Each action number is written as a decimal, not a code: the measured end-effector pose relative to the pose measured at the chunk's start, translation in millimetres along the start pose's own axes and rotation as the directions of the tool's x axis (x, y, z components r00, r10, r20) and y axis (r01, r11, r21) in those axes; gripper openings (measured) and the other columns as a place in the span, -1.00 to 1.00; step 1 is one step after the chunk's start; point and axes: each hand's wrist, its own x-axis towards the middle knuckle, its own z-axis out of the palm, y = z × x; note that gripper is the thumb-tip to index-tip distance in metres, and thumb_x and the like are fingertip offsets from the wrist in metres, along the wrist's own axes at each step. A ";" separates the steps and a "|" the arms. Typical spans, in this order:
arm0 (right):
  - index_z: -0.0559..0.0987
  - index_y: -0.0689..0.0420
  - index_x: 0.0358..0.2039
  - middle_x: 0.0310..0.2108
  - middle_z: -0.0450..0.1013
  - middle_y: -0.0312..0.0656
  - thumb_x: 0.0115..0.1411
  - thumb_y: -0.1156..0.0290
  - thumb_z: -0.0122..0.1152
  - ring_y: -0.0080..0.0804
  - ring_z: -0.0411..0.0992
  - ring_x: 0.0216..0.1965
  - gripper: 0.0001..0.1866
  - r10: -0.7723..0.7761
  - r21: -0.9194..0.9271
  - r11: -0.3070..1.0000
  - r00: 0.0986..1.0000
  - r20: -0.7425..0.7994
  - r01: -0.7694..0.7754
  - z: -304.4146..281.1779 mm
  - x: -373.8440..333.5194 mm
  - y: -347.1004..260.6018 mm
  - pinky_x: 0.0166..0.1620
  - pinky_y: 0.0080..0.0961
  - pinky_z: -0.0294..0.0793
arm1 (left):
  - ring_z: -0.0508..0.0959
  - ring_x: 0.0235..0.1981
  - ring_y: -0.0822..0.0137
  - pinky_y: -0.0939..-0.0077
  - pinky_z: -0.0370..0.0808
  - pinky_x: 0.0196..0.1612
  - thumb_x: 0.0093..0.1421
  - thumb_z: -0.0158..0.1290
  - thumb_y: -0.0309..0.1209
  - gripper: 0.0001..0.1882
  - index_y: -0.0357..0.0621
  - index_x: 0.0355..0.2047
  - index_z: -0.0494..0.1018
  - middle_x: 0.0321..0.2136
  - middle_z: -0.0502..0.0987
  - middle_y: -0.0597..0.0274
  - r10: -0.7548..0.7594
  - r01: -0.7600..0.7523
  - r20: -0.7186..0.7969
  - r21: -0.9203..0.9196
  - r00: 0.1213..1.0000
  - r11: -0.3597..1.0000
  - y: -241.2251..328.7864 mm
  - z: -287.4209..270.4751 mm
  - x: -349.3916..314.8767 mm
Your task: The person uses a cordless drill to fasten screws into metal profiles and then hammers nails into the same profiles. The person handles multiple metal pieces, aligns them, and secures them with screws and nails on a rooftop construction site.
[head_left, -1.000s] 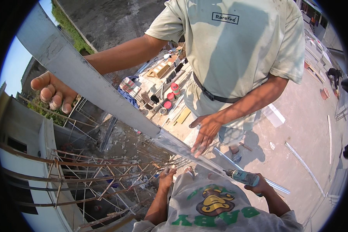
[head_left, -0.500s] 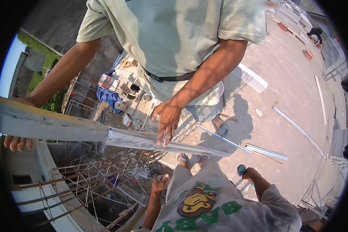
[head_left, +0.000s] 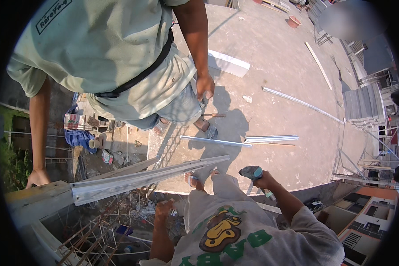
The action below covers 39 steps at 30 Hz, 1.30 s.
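My right hand (head_left: pixel 266 181) is closed round the grip of a teal and dark cordless drill (head_left: pixel 251 172), its front pointing left above the floor. Lower left of centre, my left hand (head_left: pixel 165 207) is held in front of my shirt with its fingers curled; whatever is in them is too small to make out. Beyond it a long pale metal channel (head_left: pixel 146 177) slants across, its left end against a thick grey beam (head_left: pixel 40 201). A co-worker's hand (head_left: pixel 38 178) rests on that beam. The co-worker's other hand (head_left: pixel 205 87) hangs beside the body, apart from the channel.
Metal strips (head_left: pixel 272 138) lie on the concrete floor (head_left: pixel 297 111), with a white box-shaped length (head_left: pixel 228 64) further off. Below the channel, past the floor's edge, is a rusty rebar frame (head_left: pixel 91 235). Grey stacked panels (head_left: pixel 364 104) stand at the right.
The view has swung, showing more floor at the right. The co-worker's nearer hand has come off the metal channel and now hangs down. My drill now shows side-on.
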 end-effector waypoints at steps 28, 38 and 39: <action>0.62 0.37 -0.35 -0.48 0.59 0.00 -0.19 0.54 0.43 -0.23 0.60 -0.54 -0.68 -0.375 -0.534 0.653 0.842 0.387 0.537 -299.9 232.3 7.5 -0.43 -0.37 0.59 | 0.55 -0.04 0.27 0.31 0.41 -0.01 0.22 0.12 0.05 -0.08 -0.23 0.38 0.02 -0.01 0.55 0.04 -0.242 -0.652 -0.689 -0.724 0.683 0.225 129.4 274.9 -151.3; 0.63 0.28 -0.28 -0.40 0.60 -0.10 -0.14 0.44 0.39 -0.30 0.58 -0.36 -0.65 -0.528 -0.155 0.784 0.777 0.343 0.602 -337.6 160.0 149.8 -0.25 -0.34 0.56 | 0.33 0.21 0.01 0.04 0.26 0.21 0.36 -0.13 0.11 -0.07 -0.15 0.44 -0.32 0.21 0.25 -0.16 -0.593 -0.983 -0.784 0.152 -0.185 0.106 243.2 160.2 -317.1; 0.63 0.27 -0.24 -0.37 0.61 -0.09 -0.15 0.44 0.39 -0.29 0.58 -0.33 -0.61 -0.604 -0.123 0.738 0.731 0.318 0.663 -345.2 148.6 168.8 -0.22 -0.35 0.55 | 0.32 0.20 0.01 0.02 0.25 0.21 0.37 -0.16 0.11 -0.09 -0.13 0.44 -0.33 0.20 0.25 -0.15 -0.653 -0.984 -0.735 0.134 -0.179 0.119 253.5 164.3 -323.6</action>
